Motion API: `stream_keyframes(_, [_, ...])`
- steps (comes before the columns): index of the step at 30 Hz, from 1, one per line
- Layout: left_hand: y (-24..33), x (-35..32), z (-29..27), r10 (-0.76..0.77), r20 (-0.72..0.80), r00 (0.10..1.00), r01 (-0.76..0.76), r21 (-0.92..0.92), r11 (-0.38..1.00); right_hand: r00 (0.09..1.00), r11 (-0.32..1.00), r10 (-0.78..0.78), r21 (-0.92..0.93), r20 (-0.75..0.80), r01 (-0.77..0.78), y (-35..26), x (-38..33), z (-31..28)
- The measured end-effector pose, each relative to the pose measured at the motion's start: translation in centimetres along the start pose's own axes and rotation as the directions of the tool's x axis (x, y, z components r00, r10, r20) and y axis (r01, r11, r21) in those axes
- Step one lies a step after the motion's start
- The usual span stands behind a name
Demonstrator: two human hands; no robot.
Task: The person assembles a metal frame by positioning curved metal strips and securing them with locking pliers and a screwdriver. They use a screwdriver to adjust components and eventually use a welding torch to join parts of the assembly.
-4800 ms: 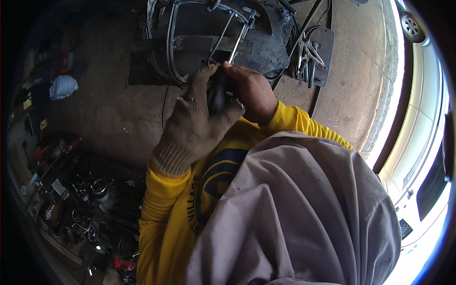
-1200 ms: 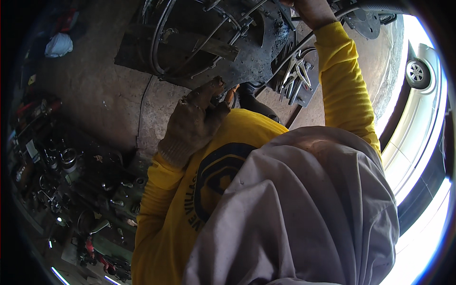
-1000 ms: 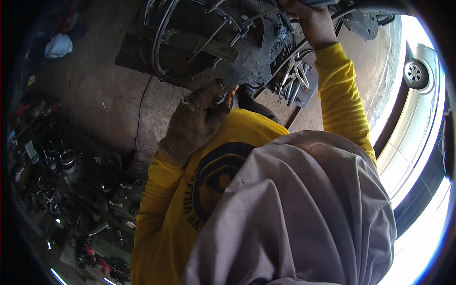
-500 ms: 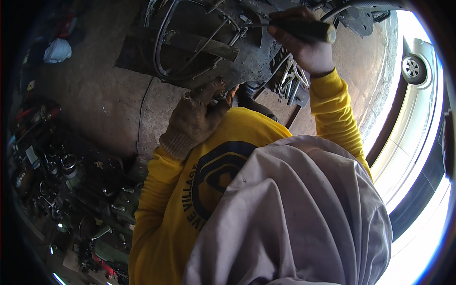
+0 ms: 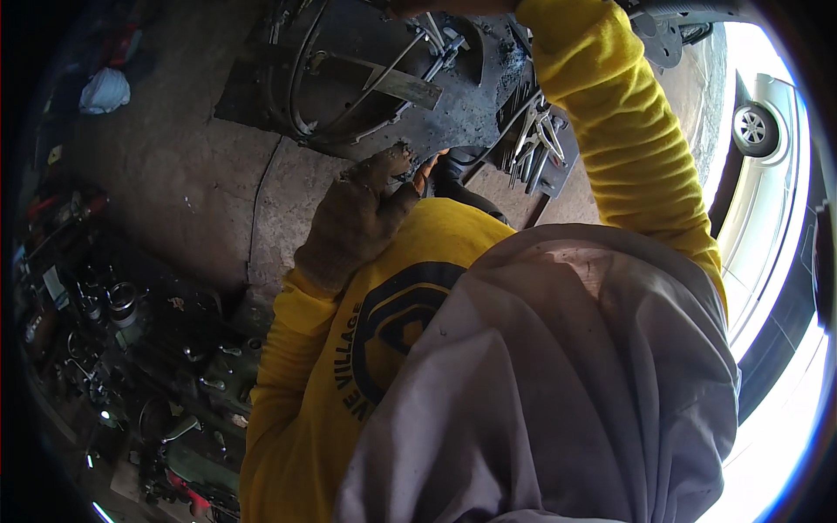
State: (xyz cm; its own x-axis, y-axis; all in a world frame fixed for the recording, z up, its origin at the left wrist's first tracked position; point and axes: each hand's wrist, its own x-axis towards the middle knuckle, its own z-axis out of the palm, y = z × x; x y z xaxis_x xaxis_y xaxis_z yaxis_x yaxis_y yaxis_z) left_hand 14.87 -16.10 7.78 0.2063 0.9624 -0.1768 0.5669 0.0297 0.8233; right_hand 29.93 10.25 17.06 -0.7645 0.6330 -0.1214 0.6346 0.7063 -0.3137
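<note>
- Left hand (image 5: 362, 222): one, in a worn brown work glove, fingers curled loosely, fingertips touching the lower edge of the dark metal housing (image 5: 392, 83). A dark handle-like object sits just right of the palm; cannot tell whether the hand grips it.
- Right hand (image 5: 436, 7): only a sliver at the top frame edge, yellow sleeve (image 5: 619, 139) running up to it. How far open it is, and what it has hold of: cannot tell.
- Housing: one, round, with thin rods and one flat bar across its face; lies on the concrete floor (image 5: 174, 174), directly above the left hand.
- Pliers and wrenches (image 5: 536, 144): a cluster, count unclear, on a dark plate right of the left hand.
- Open floor lies left of the left hand; cluttered metal parts (image 5: 131, 349) sit below-left.
- One silver car (image 5: 767, 166) at far right.
</note>
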Motion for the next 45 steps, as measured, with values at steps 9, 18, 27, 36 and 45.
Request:
stream_keyframes(9, [1.4,3.3,-4.3,0.117,-0.487,0.866,-0.23,-0.179,0.957,0.985,0.985,-0.113,-0.114,0.13,0.128,-2.2,1.0,-0.8])
stream_keyframes(18, [5.2,13.0,-9.7,0.598,-0.473,0.647,-0.339,0.525,0.781,0.968,0.978,-0.124,0.138,-0.218,0.157,-0.7,-1.0,1.1])
stream_keyframes(27, [7.8,14.5,-11.7,0.474,-0.266,0.84,-0.36,0.381,0.852,0.748,0.404,0.613,0.915,-0.253,-0.021,3.6,-17.1,10.3])
stream_keyframes(36, [10.3,17.8,-11.6,0.629,0.067,0.774,-0.54,0.588,0.602,0.691,0.261,0.72,0.897,0.065,-0.356,2.4,-24.0,22.6])
stream_keyframes(45, [10.8,20.4,-12.9,0.561,0.183,0.807,-0.504,0.708,0.494,0.682,0.284,0.723,0.853,0.11,-0.439,3.8,-23.4,25.9])
